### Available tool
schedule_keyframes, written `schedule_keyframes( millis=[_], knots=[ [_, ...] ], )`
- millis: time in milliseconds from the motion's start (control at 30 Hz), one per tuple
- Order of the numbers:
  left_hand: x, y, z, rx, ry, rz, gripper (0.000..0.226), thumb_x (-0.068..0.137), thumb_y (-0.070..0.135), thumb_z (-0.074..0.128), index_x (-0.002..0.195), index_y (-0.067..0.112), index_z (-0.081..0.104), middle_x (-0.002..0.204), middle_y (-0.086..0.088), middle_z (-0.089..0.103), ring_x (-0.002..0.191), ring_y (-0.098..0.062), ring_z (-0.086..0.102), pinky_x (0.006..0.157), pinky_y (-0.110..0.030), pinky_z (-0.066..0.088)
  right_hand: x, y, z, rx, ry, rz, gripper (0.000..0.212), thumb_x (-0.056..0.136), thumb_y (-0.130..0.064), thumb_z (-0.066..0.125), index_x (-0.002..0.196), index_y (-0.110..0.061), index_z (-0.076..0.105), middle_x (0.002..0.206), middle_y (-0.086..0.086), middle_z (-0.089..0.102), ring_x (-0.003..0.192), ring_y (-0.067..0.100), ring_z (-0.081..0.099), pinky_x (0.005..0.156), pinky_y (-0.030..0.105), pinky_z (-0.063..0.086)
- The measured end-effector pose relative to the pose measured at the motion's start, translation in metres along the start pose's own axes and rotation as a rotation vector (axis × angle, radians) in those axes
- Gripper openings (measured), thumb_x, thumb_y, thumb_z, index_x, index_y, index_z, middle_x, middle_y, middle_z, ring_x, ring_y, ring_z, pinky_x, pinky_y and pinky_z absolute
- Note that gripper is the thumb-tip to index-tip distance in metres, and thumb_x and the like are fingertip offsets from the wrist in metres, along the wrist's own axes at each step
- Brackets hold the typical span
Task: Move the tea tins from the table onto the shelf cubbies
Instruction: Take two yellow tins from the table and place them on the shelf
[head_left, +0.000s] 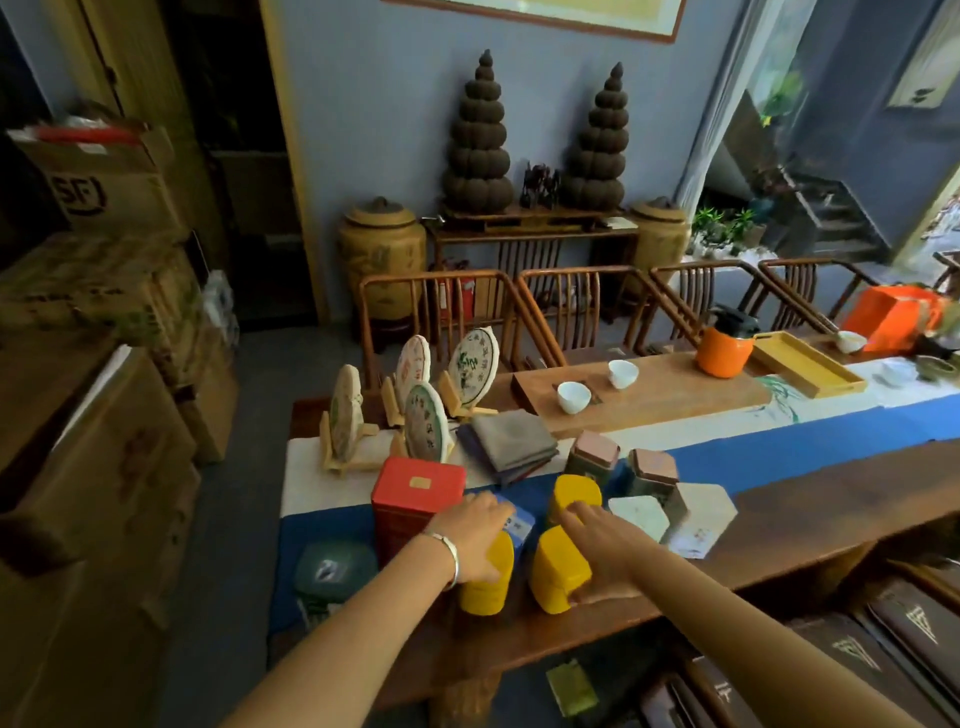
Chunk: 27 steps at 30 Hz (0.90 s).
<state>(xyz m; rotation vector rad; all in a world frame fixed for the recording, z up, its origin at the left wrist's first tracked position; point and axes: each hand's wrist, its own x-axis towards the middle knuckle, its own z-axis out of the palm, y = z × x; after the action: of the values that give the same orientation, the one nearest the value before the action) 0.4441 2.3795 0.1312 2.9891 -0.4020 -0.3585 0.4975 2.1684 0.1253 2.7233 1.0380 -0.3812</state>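
Head view, upright yellow tins (558, 569), left hand (475, 540), right hand (600, 553) gripping

Three plain yellow tins: one under the left hand (475, 538), two (561, 569) (575, 496) by the right hand (597, 551). Left of the left hand stand a red tin (415, 493) with a gold label and a dark green tin (332, 569). Beyond the right hand are grey-green tins (592, 457) with pink lids. The cloth (779, 447) is blue and white.
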Motion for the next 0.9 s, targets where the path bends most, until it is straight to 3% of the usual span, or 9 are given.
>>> schedule_keyframes(
  millis=[300, 533, 700, 900],
  knots=[
    [0.047, -0.023, 0.042, -0.102, -0.09, -0.087, 0.075, 0.073, 0.034, 0.071, 0.136, 0.012, 0.036, 0.133, -0.014, 0.041, 0.121, -0.035, 0.043, 0.098, -0.045, 0.044, 0.068, 0.027, 0.032, -0.054, -0.076, -0.04, 0.107, 0.067, -0.05, 0.079, 0.149, -0.02, 0.018, 0.149, 0.011, 0.031, 0.132, 0.032, 0.038, 0.102, 0.045, 0.042],
    [0.06, -0.021, 0.081, -0.044, -0.092, -0.178, 0.07, 0.078, 0.015, 0.062, 0.14, 0.012, 0.03, 0.14, -0.017, 0.031, 0.126, -0.035, 0.034, 0.098, -0.041, 0.037, 0.085, 0.04, 0.06, -0.071, -0.087, -0.131, 0.094, 0.075, -0.036, 0.077, 0.147, -0.02, 0.019, 0.144, 0.012, 0.036, 0.129, 0.031, 0.04, 0.097, 0.04, 0.044],
    [0.075, -0.014, 0.09, 0.009, -0.079, -0.245, 0.079, 0.074, 0.028, 0.066, 0.141, 0.018, 0.026, 0.129, -0.014, 0.043, 0.11, -0.033, 0.04, 0.089, -0.039, 0.038, 0.092, 0.051, 0.068, -0.01, -0.076, -0.171, 0.101, 0.07, -0.038, 0.08, 0.148, -0.021, 0.018, 0.144, 0.008, 0.035, 0.13, 0.029, 0.039, 0.096, 0.039, 0.045],
    [0.071, -0.014, 0.107, -0.119, -0.024, -0.292, 0.088, 0.07, 0.039, 0.072, 0.141, 0.025, 0.023, 0.136, -0.006, 0.038, 0.119, -0.03, 0.036, 0.097, -0.04, 0.039, 0.091, 0.057, 0.079, 0.059, -0.083, -0.184, 0.102, 0.075, -0.037, 0.076, 0.152, -0.024, 0.009, 0.152, 0.006, 0.026, 0.139, 0.028, 0.027, 0.101, 0.039, 0.044]
  ],
)
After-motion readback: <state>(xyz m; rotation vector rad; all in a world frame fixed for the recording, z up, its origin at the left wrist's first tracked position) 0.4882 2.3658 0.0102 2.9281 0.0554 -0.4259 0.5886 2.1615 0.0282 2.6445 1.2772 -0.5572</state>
